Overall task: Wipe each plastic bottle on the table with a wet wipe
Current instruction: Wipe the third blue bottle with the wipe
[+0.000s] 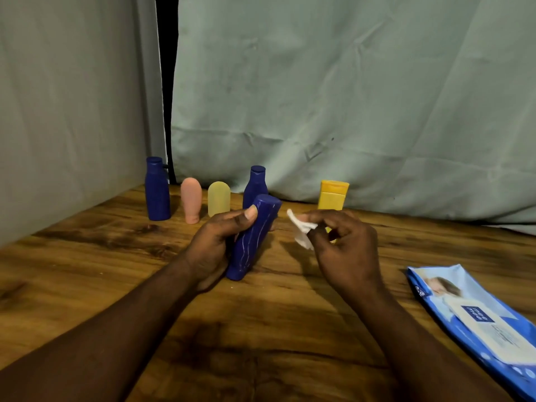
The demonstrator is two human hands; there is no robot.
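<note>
I judge the wiping step is in hand. My left hand [214, 248] has its fingers wrapped round the dark blue bottle [252, 242], tilted over the bench [261, 329]. Just right of that bottle, my right hand [345, 250] pinches the crumpled wipe [301, 230], not touching it. Next the wipe must meet the bottle's side. The other bottles [219, 198] wait behind.

Blue bottle [251, 239] — pale streaks; white wipe [300, 230].

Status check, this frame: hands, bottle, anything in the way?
Left hand grips dark blue bottle, tilted. Right hand pinches white wet wipe, not touching bottle. Nothing between them.
</note>
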